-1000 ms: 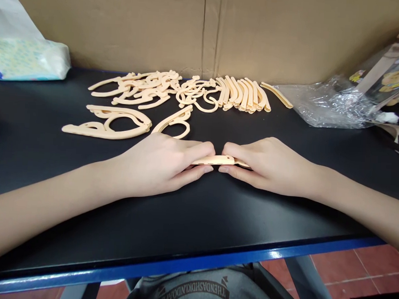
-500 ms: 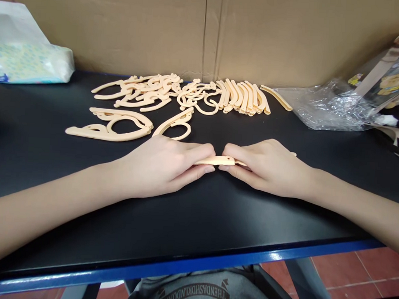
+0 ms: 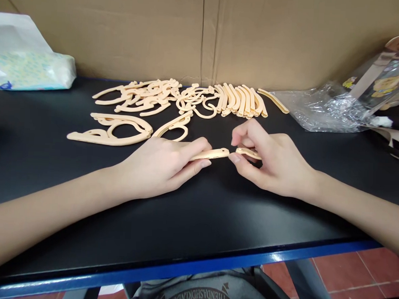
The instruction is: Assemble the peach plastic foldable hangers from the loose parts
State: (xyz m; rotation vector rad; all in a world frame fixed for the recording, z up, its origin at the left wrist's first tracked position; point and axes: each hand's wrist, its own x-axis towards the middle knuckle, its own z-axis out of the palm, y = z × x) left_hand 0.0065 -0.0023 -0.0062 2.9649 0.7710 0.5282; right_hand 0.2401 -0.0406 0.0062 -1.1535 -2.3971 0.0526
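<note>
My left hand (image 3: 163, 163) rests on the black table (image 3: 83, 197) and pinches one peach plastic hanger piece (image 3: 212, 153) between thumb and fingers. My right hand (image 3: 272, 160) is raised a little off the table and pinches a second peach piece (image 3: 249, 153), its end just right of the first piece's tip. The two pieces are slightly apart. Behind my hands lie two assembled peach hangers (image 3: 116, 129) and another peach hanger (image 3: 174, 126), and further back a pile of loose curved parts (image 3: 148, 97) and a row of stacked arms (image 3: 240, 100).
A cardboard wall (image 3: 205, 34) closes the back of the table. A tissue pack (image 3: 30, 69) sits at the far left. Crumpled clear plastic wrap (image 3: 325, 110) and a printed package (image 3: 387, 81) lie at the right. The table's blue front edge (image 3: 193, 267) runs near my lap.
My right hand has lifted and turned, drawing its piece away from the one in my left hand; earlier both hands pressed together flat on the table over one joined part.
</note>
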